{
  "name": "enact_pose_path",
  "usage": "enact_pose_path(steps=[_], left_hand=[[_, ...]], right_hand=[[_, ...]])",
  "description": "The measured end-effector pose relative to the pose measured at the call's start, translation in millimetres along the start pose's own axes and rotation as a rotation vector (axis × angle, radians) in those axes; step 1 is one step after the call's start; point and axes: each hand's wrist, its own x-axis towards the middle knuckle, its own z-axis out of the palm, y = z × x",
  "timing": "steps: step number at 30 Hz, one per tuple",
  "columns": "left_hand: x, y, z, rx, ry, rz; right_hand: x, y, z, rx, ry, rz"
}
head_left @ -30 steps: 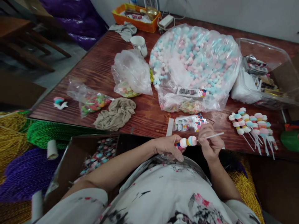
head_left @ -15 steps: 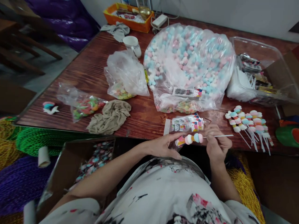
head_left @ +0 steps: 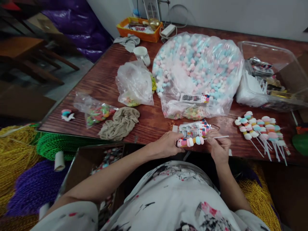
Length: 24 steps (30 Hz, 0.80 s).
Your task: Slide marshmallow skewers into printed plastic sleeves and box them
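A marshmallow skewer (head_left: 197, 140) with pink, white, blue and yellow pieces lies level between my two hands, just over the table's front edge. My left hand (head_left: 169, 144) is closed round its left end; whether a printed wrapper covers that end I cannot tell. On the right, the fingers of my right hand (head_left: 218, 146) pinch the white stick (head_left: 222, 137). Right behind the skewer lie several clear printed bags (head_left: 194, 129). Finished-looking marshmallow skewers (head_left: 258, 126) rest in a pile to the right, sticks towards me.
A big bag of marshmallows (head_left: 197, 64) fills the table's middle. A clear tub (head_left: 271, 48) stands right of it. Leftwards are a bag of gummies (head_left: 99, 114), a crumpled cloth (head_left: 120, 123), a plastic bag (head_left: 134, 81) and a mug (head_left: 141, 55). An open carton (head_left: 79, 170) sits below the edge.
The view has shifted, so the table appears further right and lower. The skewer now lies further left relative to the table, with my left hand closed over its end.
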Motion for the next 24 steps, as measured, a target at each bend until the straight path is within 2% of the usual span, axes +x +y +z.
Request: enact_pose_path(steps=[3,6,8,10,12,16,18,20,22,24], left_hand=[[2.5,-2.2,5.1,0.183,0.074,0.019],[6.4,-8.2,15.2,0.378,0.125,0.023],[8.3,-12.5,20.8,0.456,0.130,0.044],[9.1,-15.3,22.7,0.439,0.125,0.056],[9.1,-16.4,20.0,0.312,0.097,0.054],[7.9,-17.9,6.2,-0.101,-0.026,0.086],[7.2,-20.3,-1.2,-0.216,-0.056,0.117],[6.7,-23.0,-8.2,-0.218,-0.055,0.141],[7.1,-24.4,-16.4,-0.146,-0.046,0.150],[8.2,-23.4,-27.1,-0.025,-0.051,0.138]], right_hand=[[-2.7,1.0,10.8,0.064,0.151,0.079],[-4.1,-2.1,21.8,0.095,0.274,0.086],[-4.3,-3.2,26.3,0.100,0.308,0.068],[-4.7,-2.2,27.2,0.103,0.296,0.036],[-5.5,0.2,24.3,0.088,0.175,0.004],[-4.0,-0.6,8.5,0.029,-0.227,0.023],[-0.1,-8.0,-1.7,0.038,-0.298,0.082],[5.2,-19.9,-10.6,0.048,-0.267,0.075],[9.9,-33.9,-16.5,-0.089,-0.275,-0.005],[12.2,-47.1,-18.6,-0.368,-0.429,-0.104]])
